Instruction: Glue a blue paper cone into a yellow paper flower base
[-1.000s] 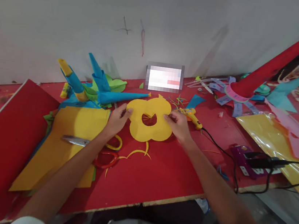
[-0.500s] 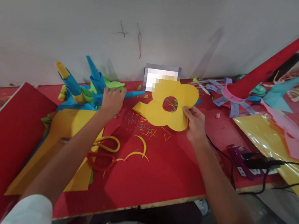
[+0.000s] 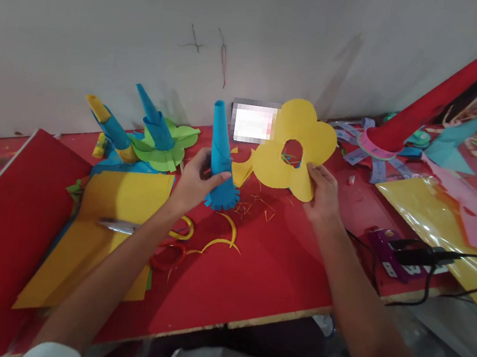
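My left hand (image 3: pixel 197 183) is closed around a blue paper cone (image 3: pixel 220 155), which stands upright with a fringed lower edge just above the table. My right hand (image 3: pixel 322 192) pinches the lower right petal of a yellow paper flower (image 3: pixel 267 162) that has a round hole cut in its middle. The flower is held up to the right of the cone, apart from it. Under my left forearm lie scissors (image 3: pixel 169 254) with red and yellow handles, partly hidden. Thin yellow paper offcuts (image 3: pixel 224 241) rest on the red table (image 3: pixel 251 280).
To the left are yellow paper sheets (image 3: pixel 97 253), a red board (image 3: pixel 9 218), a green paper flower with a blue cone (image 3: pixel 169 149) and a glue stick (image 3: pixel 101 146). A blurred screen stands by the wall. On the right are a red cone (image 3: pixel 439 88), a purple box (image 3: pixel 391 251) and black cables.
My left hand has picked up the blue cone and brought it upright toward the middle. My right hand has shifted the yellow flower slightly right and up.
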Demonstrator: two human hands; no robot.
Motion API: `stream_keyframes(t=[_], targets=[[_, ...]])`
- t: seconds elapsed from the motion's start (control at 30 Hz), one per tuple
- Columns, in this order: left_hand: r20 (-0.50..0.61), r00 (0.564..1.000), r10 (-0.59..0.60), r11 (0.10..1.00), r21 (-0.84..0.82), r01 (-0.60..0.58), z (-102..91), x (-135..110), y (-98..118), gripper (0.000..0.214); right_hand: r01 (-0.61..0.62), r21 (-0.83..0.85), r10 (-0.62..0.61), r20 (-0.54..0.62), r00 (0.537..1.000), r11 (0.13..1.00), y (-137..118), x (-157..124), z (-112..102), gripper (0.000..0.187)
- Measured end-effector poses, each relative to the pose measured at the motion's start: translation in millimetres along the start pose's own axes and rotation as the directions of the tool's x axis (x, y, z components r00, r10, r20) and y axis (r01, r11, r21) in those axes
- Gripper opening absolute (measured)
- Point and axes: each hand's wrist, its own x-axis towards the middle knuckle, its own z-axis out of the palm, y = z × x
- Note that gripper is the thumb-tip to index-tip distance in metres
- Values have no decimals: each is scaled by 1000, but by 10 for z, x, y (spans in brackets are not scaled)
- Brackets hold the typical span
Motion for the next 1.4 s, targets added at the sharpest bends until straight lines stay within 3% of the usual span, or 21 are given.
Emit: stream_keyframes(t=[0.17,0.4,0.63,0.8,1.03,1.17,1.27,1.33,1.4], targets=[[30,999,-17,1000,-22,17,67,-142,-83,48,-29,-33,31,51,998,999,18,-39,37,29],[35,999,2,1000,5,-2,24,-189,-118,65,-35,-83,44,101,994,996,43,-51,28,28],[27,1000,-5,1000,18,4,-24,-211,51,47,-67,-41,71,86,994,997,8,-86,74,28],[56,998,-17,999,-35,19,73,-302,107,50,-61,-69,68,106,992,996,-3,-55,12,27],[131,989,-61,998,12,60,187,-405,-53,57,-72,-55,77,88,993,996,5,-53,17,24],[117,992,51,995,79,-61,124,-416,-34,73,-81,-53,85,91,992,995,-24,-69,28,25],[5,980,197,929,318,-188,51,-449,67,64,-97,-32,100,108,989,995,-58,-79,45,27],[-102,923,371,810,522,-268,14,-485,170,47,-109,-18,110,131,985,994,-78,-94,69,28],[-125,796,593,646,664,-376,-7,-513,291,41,-116,-22,118,159,980,993,-89,-116,100,30]])
